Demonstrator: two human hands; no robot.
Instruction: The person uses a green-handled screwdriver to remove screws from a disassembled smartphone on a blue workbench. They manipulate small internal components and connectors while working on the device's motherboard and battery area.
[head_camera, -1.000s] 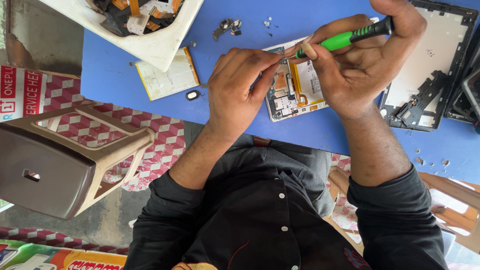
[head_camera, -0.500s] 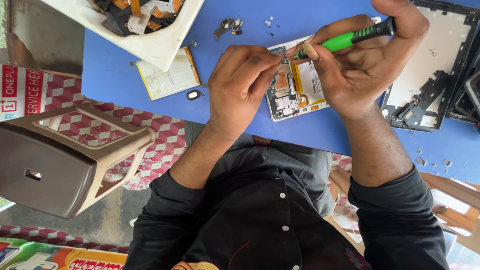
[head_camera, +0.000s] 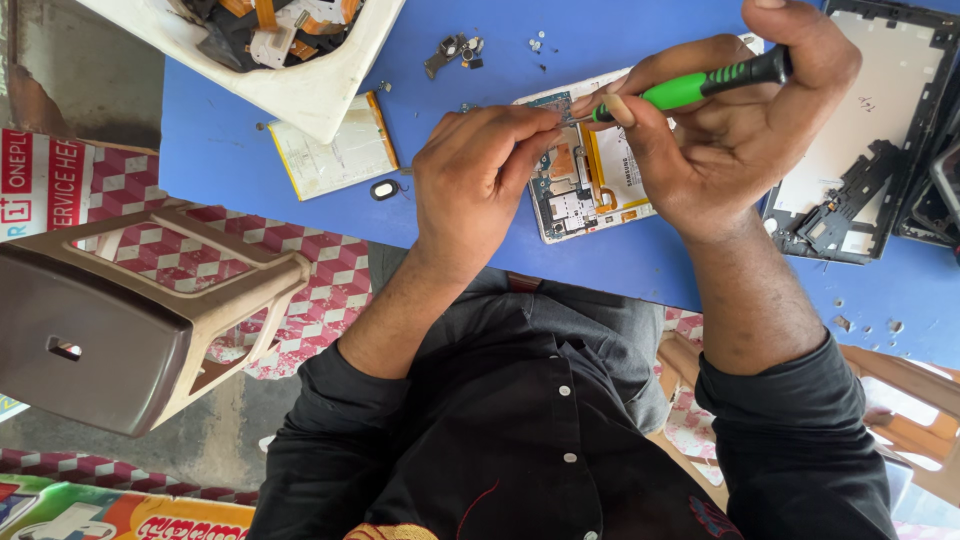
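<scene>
Right hand (head_camera: 735, 130) clamped on a green-handled screwdriver (head_camera: 690, 88), tip down on the top edge of the opened phone (head_camera: 590, 175) — since a second ago the handle has dipped slightly, little else. Left hand (head_camera: 480, 180) pinches fingers together at that same spot, beside the tip; whether it grips anything, cannot tell. Phone lies under both hands on the blue table (head_camera: 240, 150). Loose battery (head_camera: 335, 158) left of the left hand; empty frame (head_camera: 870, 140) beyond the right. Work seems steady on one screw.

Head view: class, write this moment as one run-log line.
right hand: holds green screwdriver, tip at opened phone | left hand: fingertips on phone | beside: loose battery, white tray | surface: blue table
</scene>
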